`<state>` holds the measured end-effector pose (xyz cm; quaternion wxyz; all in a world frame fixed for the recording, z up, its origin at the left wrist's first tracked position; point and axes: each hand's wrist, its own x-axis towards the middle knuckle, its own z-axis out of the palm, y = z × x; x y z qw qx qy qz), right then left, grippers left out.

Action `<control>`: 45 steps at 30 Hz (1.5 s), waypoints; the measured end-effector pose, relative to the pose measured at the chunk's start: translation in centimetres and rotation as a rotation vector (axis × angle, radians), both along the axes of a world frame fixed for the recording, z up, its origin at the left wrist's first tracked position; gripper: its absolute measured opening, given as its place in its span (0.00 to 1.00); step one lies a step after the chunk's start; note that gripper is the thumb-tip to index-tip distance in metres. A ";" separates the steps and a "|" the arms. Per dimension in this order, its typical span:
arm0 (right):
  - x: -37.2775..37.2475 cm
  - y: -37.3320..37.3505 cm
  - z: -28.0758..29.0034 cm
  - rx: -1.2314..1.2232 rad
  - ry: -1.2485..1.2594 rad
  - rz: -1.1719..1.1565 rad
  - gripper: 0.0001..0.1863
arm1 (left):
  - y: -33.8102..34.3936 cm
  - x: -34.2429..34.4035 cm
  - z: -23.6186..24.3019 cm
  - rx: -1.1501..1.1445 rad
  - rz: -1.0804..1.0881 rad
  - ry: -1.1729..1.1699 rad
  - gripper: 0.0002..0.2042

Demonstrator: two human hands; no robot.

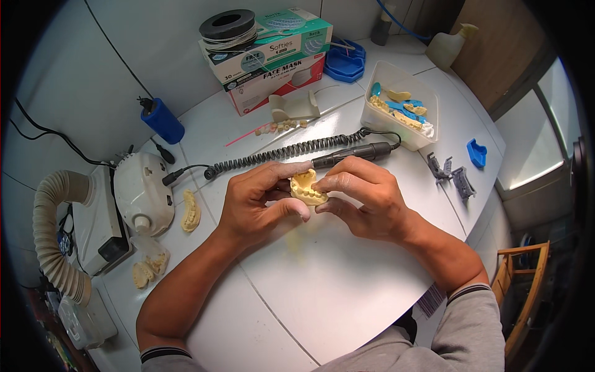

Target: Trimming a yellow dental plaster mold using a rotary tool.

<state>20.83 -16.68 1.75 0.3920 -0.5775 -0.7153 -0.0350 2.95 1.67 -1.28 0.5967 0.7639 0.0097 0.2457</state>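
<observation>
A pale yellow plaster dental cast (308,194) with a row of teeth is held up over the middle of the white table. My left hand (263,197) grips its left side, fingers behind and thumb below. My right hand (365,195) pinches the right side between thumb and fingertips; whitish dust coats those fingers. Just beyond my hands lies a black rotary handpiece (356,152), joined by a coiled cord (285,150) to a white control unit (145,195) at the left. Part of the handpiece is hidden behind my right hand.
Loose dental casts (191,212) lie at the left, near a ribbed hose (52,229). At the back stand stacked mask boxes (276,80) carrying a wire spool (228,28). A clear plastic tub (396,130) holds casts and blue pieces. Grey articulator parts (462,183) lie at the right.
</observation>
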 end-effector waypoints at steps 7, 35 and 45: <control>0.9 0.0 0.2 -0.031 0.248 -0.030 0.16 | 0.9 0.1 -0.4 0.012 0.004 -0.081 0.18; 0.5 0.1 -0.3 -0.106 0.335 -0.061 0.15 | 0.2 -0.1 -0.6 0.039 -0.023 -0.020 0.19; 0.3 0.0 0.3 -0.027 0.145 -0.034 0.20 | 0.4 -0.3 0.0 0.059 -0.070 0.020 0.18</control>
